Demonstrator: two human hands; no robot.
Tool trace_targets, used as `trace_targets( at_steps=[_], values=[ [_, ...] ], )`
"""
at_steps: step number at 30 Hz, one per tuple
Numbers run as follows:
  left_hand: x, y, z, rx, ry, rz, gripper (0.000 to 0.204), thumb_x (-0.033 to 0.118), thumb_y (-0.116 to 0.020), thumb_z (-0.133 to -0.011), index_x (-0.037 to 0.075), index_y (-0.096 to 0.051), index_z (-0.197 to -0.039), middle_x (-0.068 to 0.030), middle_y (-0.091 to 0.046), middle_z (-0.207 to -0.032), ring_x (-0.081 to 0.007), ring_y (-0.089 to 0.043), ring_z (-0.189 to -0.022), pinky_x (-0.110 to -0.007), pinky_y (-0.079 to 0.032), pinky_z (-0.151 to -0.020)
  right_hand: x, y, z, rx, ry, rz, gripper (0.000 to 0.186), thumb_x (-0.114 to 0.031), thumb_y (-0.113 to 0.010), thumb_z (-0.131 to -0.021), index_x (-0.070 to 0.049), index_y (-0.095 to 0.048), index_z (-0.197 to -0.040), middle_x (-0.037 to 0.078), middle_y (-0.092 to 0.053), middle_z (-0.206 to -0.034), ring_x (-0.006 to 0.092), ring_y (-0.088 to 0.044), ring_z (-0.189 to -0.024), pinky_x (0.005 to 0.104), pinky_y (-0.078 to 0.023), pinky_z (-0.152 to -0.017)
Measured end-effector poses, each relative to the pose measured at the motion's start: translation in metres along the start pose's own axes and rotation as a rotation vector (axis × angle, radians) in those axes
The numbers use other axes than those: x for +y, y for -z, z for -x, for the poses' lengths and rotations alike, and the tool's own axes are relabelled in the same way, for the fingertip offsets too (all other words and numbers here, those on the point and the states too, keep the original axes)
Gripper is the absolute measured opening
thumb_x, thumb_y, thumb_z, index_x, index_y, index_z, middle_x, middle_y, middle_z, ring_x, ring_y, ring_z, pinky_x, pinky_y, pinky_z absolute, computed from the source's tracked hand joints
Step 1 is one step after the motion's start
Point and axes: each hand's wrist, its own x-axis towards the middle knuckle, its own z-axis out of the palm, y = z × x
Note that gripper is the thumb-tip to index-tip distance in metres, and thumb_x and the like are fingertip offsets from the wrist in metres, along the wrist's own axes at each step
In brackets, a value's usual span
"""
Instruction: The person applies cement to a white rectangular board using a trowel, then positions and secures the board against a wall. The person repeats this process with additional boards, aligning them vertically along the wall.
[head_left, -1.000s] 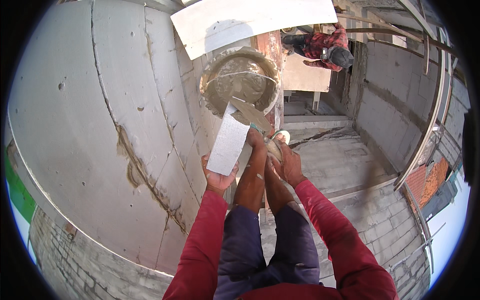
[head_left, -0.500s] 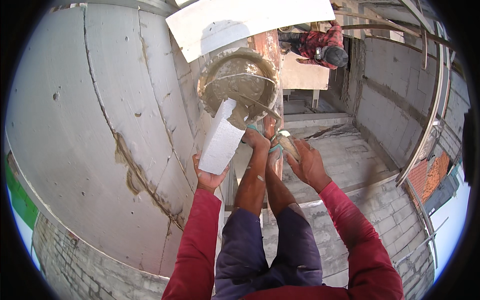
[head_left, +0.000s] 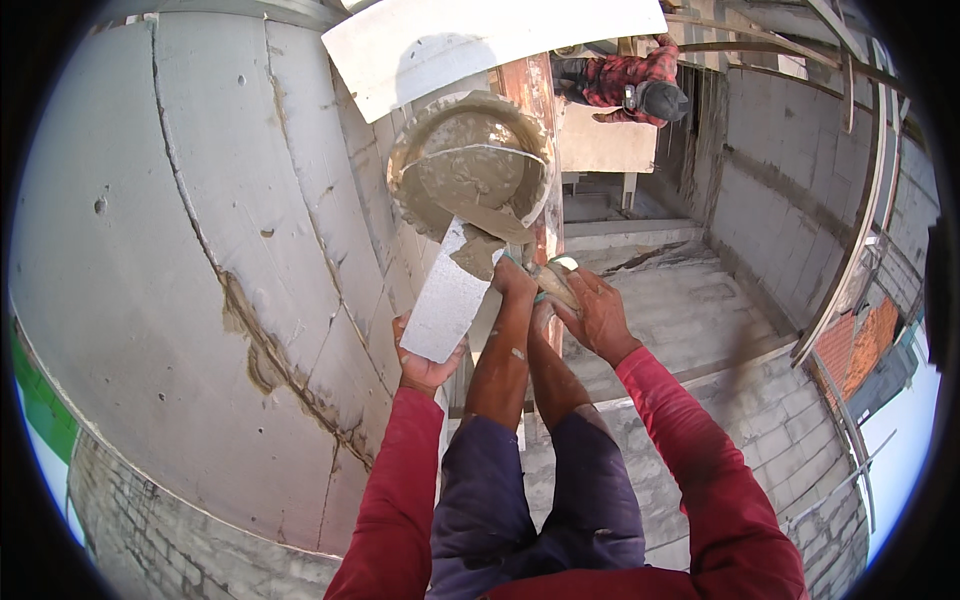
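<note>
My left hand (head_left: 428,366) grips the lower end of a pale aerated concrete block (head_left: 440,305), fingers wrapped round it. The block slants up toward a round bucket (head_left: 397,185) of wet grey mortar. A patch of mortar (head_left: 478,252) covers the block's upper right corner. My right hand (head_left: 600,318) is closed round the wooden handle of a trowel (head_left: 498,222). Its mortar-coated blade lies across the block's far end, beside the bucket's near rim; I cannot tell whether it touches the block. A thin wire handle crosses the bucket's mouth.
On the left stands a wall of large grey panels (head_left: 120,300) with mortared joints. My feet rest on a narrow reddish beam (head_left: 548,235) above a lower floor (head_left: 680,300). A pale board (head_left: 560,25) lies ahead. Below at right, a person in a checked shirt (head_left: 620,80) bends over.
My right hand and the trowel have moved left, the blade now flatter over the block's far end. The block has shifted slightly down and right, showing more of its mortared corner.
</note>
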Motion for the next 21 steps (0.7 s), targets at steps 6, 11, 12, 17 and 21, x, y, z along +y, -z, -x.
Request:
trace_targets(
  at_steps=[6,11,12,17,21],
  values=[
    [0.011,-0.012,0.001,-0.036,-0.027,0.016,0.065,0.061,-0.058,-0.094,0.012,-0.064,-0.137,-0.0169,-0.07,-0.125,-0.0347,-0.069,-0.094,-0.043,-0.059,-0.072,0.02,0.026,0.061,-0.089,-0.201,0.02,0.055,-0.018,-0.079,-0.087,-0.006,-0.06,-0.137,0.015,-0.066,-0.111,0.0379,-0.068,-0.101,0.0459,-0.058,-0.084],
    [0.01,-0.023,-0.002,0.009,-0.152,-0.09,0.073,0.062,-0.058,-0.095,0.007,-0.059,-0.143,-0.0198,-0.068,-0.124,-0.0351,-0.069,-0.098,-0.042,-0.062,-0.077,0.007,0.042,0.025,0.003,-0.094,-0.146,0.05,-0.019,-0.076,-0.09,-0.005,-0.062,-0.136,0.018,-0.067,-0.114,0.0423,-0.069,-0.098,0.0494,-0.058,-0.083],
    [0.009,-0.026,-0.002,0.046,-0.158,-0.097,0.071,0.061,-0.058,-0.095,0.007,-0.061,-0.142,-0.0189,-0.069,-0.124,-0.035,-0.07,-0.1,-0.043,-0.063,-0.077,-0.005,0.046,0.02,-0.06,-0.121,-0.144,0.049,-0.02,-0.076,-0.09,-0.005,-0.063,-0.135,0.017,-0.067,-0.112,0.0417,-0.069,-0.097,0.0492,-0.058,-0.082],
    [-0.003,-0.042,0.001,0.162,-0.22,-0.132,0.062,0.06,-0.056,-0.093,0.015,-0.067,-0.135,-0.0078,-0.072,-0.131,-0.0297,-0.073,-0.109,-0.046,-0.062,-0.08,-0.058,0.069,0.03,-0.112,-0.165,-0.091,0.045,-0.021,-0.077,-0.09,-0.007,-0.067,-0.131,0.014,-0.066,-0.103,0.0384,-0.07,-0.094,0.0476,-0.058,-0.078],
    [-0.01,-0.058,0.005,0.175,-0.302,-0.095,0.059,0.054,-0.056,-0.095,0.013,-0.065,-0.135,-0.0088,-0.071,-0.133,-0.0301,-0.071,-0.113,-0.046,-0.06,-0.088,-0.061,0.083,0.057,-0.34,-0.293,-0.183,0.046,-0.023,-0.077,-0.09,-0.006,-0.067,-0.132,0.016,-0.068,-0.105,0.0391,-0.07,-0.094,0.0473,-0.058,-0.08]
  ],
)
